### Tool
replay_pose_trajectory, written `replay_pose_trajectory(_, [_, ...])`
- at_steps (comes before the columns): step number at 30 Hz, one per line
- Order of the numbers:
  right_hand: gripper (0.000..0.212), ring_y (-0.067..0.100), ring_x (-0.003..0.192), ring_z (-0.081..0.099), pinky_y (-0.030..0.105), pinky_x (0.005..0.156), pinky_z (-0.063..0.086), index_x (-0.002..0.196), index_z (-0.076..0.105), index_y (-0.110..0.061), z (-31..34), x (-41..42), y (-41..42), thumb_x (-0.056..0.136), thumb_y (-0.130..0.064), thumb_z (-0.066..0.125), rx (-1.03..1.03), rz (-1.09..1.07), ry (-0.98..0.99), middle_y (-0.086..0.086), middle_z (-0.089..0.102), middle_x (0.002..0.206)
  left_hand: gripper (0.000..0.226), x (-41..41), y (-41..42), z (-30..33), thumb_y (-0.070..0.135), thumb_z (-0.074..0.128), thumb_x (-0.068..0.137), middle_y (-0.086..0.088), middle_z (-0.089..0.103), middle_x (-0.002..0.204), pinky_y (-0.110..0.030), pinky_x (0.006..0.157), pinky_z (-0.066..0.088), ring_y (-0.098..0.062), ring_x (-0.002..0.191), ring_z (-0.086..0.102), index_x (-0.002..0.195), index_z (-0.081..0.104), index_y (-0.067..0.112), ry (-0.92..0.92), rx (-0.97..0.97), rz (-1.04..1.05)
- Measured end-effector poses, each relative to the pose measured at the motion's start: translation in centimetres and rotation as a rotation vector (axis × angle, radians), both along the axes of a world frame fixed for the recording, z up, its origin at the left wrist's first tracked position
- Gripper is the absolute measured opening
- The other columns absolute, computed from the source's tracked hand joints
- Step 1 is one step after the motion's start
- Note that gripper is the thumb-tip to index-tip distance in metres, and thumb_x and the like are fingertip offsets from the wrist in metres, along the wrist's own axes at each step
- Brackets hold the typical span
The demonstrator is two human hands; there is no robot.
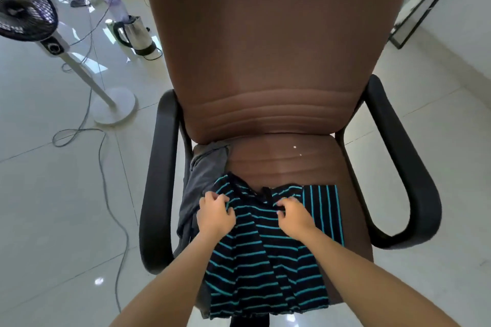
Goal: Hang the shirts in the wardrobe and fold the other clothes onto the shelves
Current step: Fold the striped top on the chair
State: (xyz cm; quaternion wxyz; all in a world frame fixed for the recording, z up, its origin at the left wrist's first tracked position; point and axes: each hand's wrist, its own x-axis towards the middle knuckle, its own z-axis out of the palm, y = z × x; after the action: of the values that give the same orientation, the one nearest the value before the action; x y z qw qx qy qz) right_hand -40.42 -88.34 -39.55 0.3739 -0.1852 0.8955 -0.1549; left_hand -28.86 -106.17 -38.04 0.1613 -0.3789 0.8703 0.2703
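Striped shirt point(265, 260) lies on the brown chair point(265, 61) seat, long axis running 6 to 12 o'clock, neckline toward 12. Grey garment point(202, 188) is bunched at its 10 o'clock, probably partly underneath. Fan point(26, 8) and kettle point(135, 32) stand on the floor near 10 o'clock. Left hand point(215, 216) and right hand point(293, 216) each pinch fabric beside the collar.

A black shirt with turquoise stripes point(265, 260) lies on a brown office chair point(265, 61), partly over a grey garment point(204, 183). The left hand point(215, 214) and right hand point(292, 214) each pinch its fabric near the collar.
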Motion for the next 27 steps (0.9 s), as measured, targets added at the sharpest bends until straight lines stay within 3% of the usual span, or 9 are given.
replay_pose_trajectory(2, [0.032, 0.025, 0.101, 0.057, 0.033, 0.076, 0.048, 0.129, 0.052, -0.018, -1.3, -1.5, -0.9, 0.098, -0.022, 0.046, 0.004, 0.022, 0.046, 0.004, 0.046, 0.132, 0.037, -1.4, -1.1, -1.3, 0.036, 0.054, 0.087, -0.002, 0.037, 0.137, -0.042, 0.1, 0.039, -0.026, 0.126, 0.033, 0.123, 0.056, 0.025, 0.018, -0.029, -0.022])
replay_pose_trajectory(4, [0.033, 0.025, 0.114, 0.049, 0.037, 0.09, 0.045, 0.13, 0.052, -0.02, -2.8, -2.8, -1.7, 0.097, -0.021, 0.048, 0.037, 0.07, 0.119, 0.003, 0.046, 0.133, 0.038, -2.5, -2.0, -2.7, 0.036, 0.056, 0.086, -0.004, 0.031, 0.145, -0.046, 0.109, 0.029, -0.029, 0.133, 0.026, 0.124, 0.056, 0.028, 0.026, -0.024, -0.025])
replay_pose_trajectory(6, [0.035, 0.025, 0.134, 0.031, 0.045, 0.112, 0.025, 0.13, 0.051, -0.025, -4.3, -3.8, -2.0, 0.095, -0.022, 0.05, 0.096, 0.162, 0.207, -0.002, 0.045, 0.137, 0.037, -3.2, -2.7, -3.9, 0.032, 0.056, 0.087, -0.006, 0.032, 0.146, -0.045, 0.111, 0.027, -0.031, 0.134, 0.026, 0.124, 0.056, 0.028, 0.032, -0.003, -0.008])
replay_pose_trajectory(8, [0.039, 0.025, 0.142, 0.02, 0.048, 0.117, 0.01, 0.132, 0.048, -0.027, -5.5, -4.4, -2.3, 0.094, -0.018, 0.052, 0.097, 0.223, 0.162, -0.003, 0.039, 0.141, 0.034, -3.5, -3.1, -4.7, 0.028, 0.054, 0.089, -0.006, 0.041, 0.136, -0.041, 0.104, 0.035, -0.029, 0.126, 0.035, 0.123, 0.057, 0.026, 0.044, 0.008, 0.03])
replay_pose_trajectory(11, [0.04, 0.027, 0.118, 0.042, 0.042, 0.099, 0.039, 0.126, 0.045, -0.029, -6.3, -4.7, -2.5, 0.091, -0.012, 0.055, 0.074, 0.279, 0.038, 0.002, 0.034, 0.134, 0.029, -3.8, -3.6, -5.3, 0.024, 0.051, 0.09, -0.002, 0.051, 0.119, -0.04, 0.093, 0.043, -0.026, 0.113, 0.044, 0.118, 0.06, 0.027, 0.053, 0.008, 0.068])
replay_pose_trajectory(14, [0.033, 0.017, 0.074, 0.047, 0.036, 0.071, 0.039, 0.11, 0.044, -0.03, -6.5, -5.0, -2.5, 0.089, -0.007, 0.056, 0.054, 0.298, -0.014, 0.002, 0.034, 0.119, 0.027, -3.8, -3.9, -5.2, 0.018, 0.05, 0.09, 0.003, 0.054, 0.112, -0.039, 0.09, 0.043, -0.02, 0.106, 0.053, 0.113, 0.062, 0.027, 0.07, 0.037, 0.081])
replay_pose_trajectory(18, [0.023, 0.022, 0.091, 0.048, 0.035, 0.08, 0.04, 0.096, 0.046, -0.028, -5.4, -5.4, -2.2, 0.089, -0.009, 0.057, 0.111, 0.4, -0.015, 0.003, 0.047, 0.109, 0.036, -3.4, -3.9, -4.4, 0.008, 0.053, 0.083, 0.008, 0.054, 0.113, -0.035, 0.086, 0.049, -0.016, 0.1, 0.057, 0.113, 0.063, 0.025, 0.114, 0.12, 0.062])
replay_pose_trajectory(23, [0.022, 0.023, 0.107, 0.034, 0.042, 0.096, 0.02, 0.09, 0.052, -0.03, -2.3, -5.0, -1.5, 0.083, -0.011, 0.06, 0.139, 0.547, 0.248, -0.005, 0.046, 0.092, 0.047, -2.9, -3.8, -1.8, 0.009, 0.057, 0.072, 0.009, 0.054, 0.121, -0.035, 0.086, 0.05, -0.015, 0.106, 0.056, 0.115, 0.063, 0.028, 0.13, 0.203, -0.002])
replay_pose_trajectory(27, [0.02, 0.026, 0.086, 0.055, 0.041, 0.082, 0.047, 0.094, 0.054, -0.021, 2.2, -4.6, -0.6, 0.084, -0.008, 0.065, -0.023, 0.408, 0.045, -0.001, 0.046, 0.094, 0.04, -2.0, -3.3, 1.1, 0.013, 0.06, 0.075, 0.01, 0.058, 0.125, -0.027, 0.088, 0.048, -0.014, 0.112, 0.055, 0.111, 0.065, 0.029, 0.16, 0.213, 0.01])
